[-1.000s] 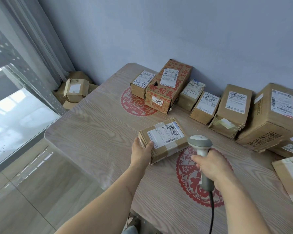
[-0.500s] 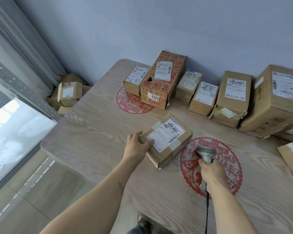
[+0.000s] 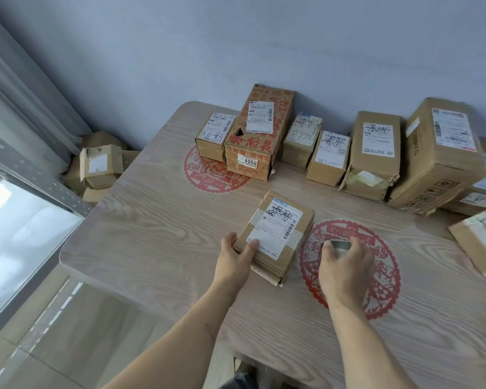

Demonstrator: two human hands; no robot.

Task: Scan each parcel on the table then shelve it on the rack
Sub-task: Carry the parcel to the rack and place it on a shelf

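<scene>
My left hand [image 3: 236, 255] grips the near-left corner of the parcel [image 3: 275, 237], which lies flat on the desk [image 3: 157, 237]. My right hand [image 3: 345, 265], just beside it, curls over the scanner [image 3: 337, 245].

Pale wood-grain table [image 3: 157, 237] with red papercut medallions [image 3: 376, 279], brown parcel [image 3: 278, 234] white-labelled, red-printed box [image 3: 261, 136]

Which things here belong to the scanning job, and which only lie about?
Job:
- flat brown cardboard parcel with white label, held by left hand
- grey handheld scanner, under right hand
- brown parcels along the wall

Lying about:
- crumpled brown boxes on the floor
- red paper-cut decals on the table
</scene>
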